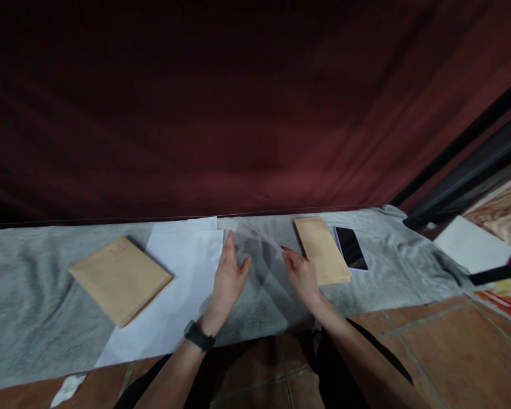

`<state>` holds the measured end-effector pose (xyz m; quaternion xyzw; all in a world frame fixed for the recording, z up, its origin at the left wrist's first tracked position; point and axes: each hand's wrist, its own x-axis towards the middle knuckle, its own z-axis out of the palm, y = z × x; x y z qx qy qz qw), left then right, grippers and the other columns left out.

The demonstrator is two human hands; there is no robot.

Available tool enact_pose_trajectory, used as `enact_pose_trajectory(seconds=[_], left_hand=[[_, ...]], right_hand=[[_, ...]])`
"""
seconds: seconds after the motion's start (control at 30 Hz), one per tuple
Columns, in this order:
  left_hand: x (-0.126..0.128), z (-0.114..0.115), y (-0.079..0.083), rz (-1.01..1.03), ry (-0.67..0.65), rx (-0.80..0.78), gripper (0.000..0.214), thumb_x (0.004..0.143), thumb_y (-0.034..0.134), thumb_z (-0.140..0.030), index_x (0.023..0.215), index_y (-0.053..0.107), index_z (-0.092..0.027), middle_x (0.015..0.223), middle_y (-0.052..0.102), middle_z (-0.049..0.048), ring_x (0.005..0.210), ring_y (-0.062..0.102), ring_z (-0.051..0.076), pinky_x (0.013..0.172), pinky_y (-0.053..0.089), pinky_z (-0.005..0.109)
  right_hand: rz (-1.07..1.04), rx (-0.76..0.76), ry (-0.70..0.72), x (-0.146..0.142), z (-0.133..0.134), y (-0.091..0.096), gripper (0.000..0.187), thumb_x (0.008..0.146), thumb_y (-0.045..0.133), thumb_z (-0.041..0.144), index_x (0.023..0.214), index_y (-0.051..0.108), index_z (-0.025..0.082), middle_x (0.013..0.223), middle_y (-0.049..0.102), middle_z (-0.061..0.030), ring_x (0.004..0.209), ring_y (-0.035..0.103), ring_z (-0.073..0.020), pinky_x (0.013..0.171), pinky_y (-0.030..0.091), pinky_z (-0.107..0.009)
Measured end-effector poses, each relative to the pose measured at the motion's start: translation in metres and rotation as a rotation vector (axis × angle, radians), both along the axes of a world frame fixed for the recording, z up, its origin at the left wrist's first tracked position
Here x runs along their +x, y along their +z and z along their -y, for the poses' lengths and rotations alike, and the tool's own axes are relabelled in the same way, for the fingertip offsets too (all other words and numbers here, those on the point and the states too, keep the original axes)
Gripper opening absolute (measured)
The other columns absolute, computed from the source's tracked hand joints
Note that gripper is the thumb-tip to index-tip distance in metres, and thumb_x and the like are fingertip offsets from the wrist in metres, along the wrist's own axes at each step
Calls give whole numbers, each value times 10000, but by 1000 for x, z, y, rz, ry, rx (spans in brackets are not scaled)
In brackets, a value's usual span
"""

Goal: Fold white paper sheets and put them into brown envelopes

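My right hand (301, 275) is closed in a pinch on a thin sheet of paper (269, 241). The sheet is seen almost edge-on, smeared by motion, and slants up to the left above the grey cloth. My left hand (230, 277) is open, fingers stretched forward and thumb apart, at the right edge of the large white paper sheets (187, 267). A stack of brown envelopes (121, 278) lies at the left, partly over those sheets. Beside my right hand lies another, narrower stack of brown envelopes (323, 250).
A phone (351, 249) lies face up right of the narrower envelopes. Everything rests on a grey cloth (392, 261) before a dark red curtain (238, 113). Black bars (472, 136) and a white sheet (472, 245) are at the right. A white scrap (68, 388) lies on the tiled floor.
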<state>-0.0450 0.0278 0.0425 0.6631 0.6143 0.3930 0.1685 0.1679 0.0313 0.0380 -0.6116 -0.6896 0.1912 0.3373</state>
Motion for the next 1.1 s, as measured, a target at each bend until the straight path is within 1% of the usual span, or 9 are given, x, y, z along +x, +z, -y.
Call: enact_pose_trajectory(seconds=[0.07, 0.17, 0.27, 0.43, 0.57, 0.7, 0.8, 0.97, 1.1], left_hand=[[0, -4, -5, 222, 22, -101, 847, 927, 581, -332, 1600, 84, -199, 1591, 363, 183, 1381, 490, 288, 1043, 513, 432], [4, -5, -12, 465, -37, -290, 795, 904, 610, -335, 1572, 208, -179, 1440, 550, 184, 1258, 601, 277, 992, 538, 423], [10, -2, -12, 662, -130, -355, 682, 893, 611, -336, 1502, 354, -167, 1282, 669, 140, 1128, 671, 253, 968, 547, 407], [11, -1, -11, 788, -149, -414, 486, 810, 637, -284, 1271, 577, -145, 1052, 740, 83, 914, 709, 227, 784, 584, 347], [6, -6, -12, 678, -189, -398, 428, 784, 592, -212, 1206, 630, -149, 953, 751, 57, 857, 701, 211, 792, 567, 343], [0, -7, -13, 539, -249, -382, 435, 761, 568, -163, 1184, 666, -167, 997, 756, 59, 912, 690, 221, 803, 546, 338], [-3, -8, -14, 555, -279, -423, 429, 740, 582, -157, 1156, 685, -165, 907, 753, 41, 840, 680, 201, 732, 525, 297], [-11, -15, -13, 672, -113, -375, 464, 711, 711, -264, 1160, 682, -149, 604, 590, -53, 569, 552, 122, 551, 416, 223], [-16, -16, -15, 795, 37, -364, 593, 717, 756, -382, 1253, 624, -164, 684, 598, -39, 592, 560, 117, 537, 431, 222]], right_hand=[[-322, -63, -10, -3, -4, -2, 355, 969, 487, 438, 1124, 741, 244, 1013, 782, -46, 905, 724, -252, 793, 569, -352], [-749, -206, 24, -14, -5, -7, 360, 852, 616, 528, 986, 763, 227, 913, 779, -29, 841, 712, -240, 734, 581, -350], [-938, -327, 42, -25, 1, -11, 369, 769, 701, 538, 963, 760, 230, 895, 772, -17, 826, 702, -223, 694, 578, -336], [-942, -377, 53, -30, 5, -9, 354, 751, 705, 525, 944, 750, 232, 850, 759, -9, 805, 689, -211, 677, 556, -310], [-957, -318, 16, -26, 1, -3, 323, 727, 723, 493, 909, 731, 227, 852, 752, -8, 775, 676, -202, 709, 541, -309], [-978, -272, -62, -16, -5, 1, 387, 708, 741, 485, 989, 701, 222, 860, 741, -20, 777, 669, -209, 646, 526, -300], [-1000, -262, -142, -6, -9, 2, 408, 659, 787, 494, 934, 693, 209, 810, 728, -22, 730, 660, -202, 582, 512, -286], [-1076, -433, -177, 5, -8, -3, 418, 547, 891, 442, 797, 672, 189, 719, 703, -8, 582, 627, -153, 526, 539, -274], [-1168, -525, -160, 5, -4, -11, 432, 521, 932, 372, 793, 638, 210, 755, 720, -5, 611, 669, -160, 609, 608, -316]])
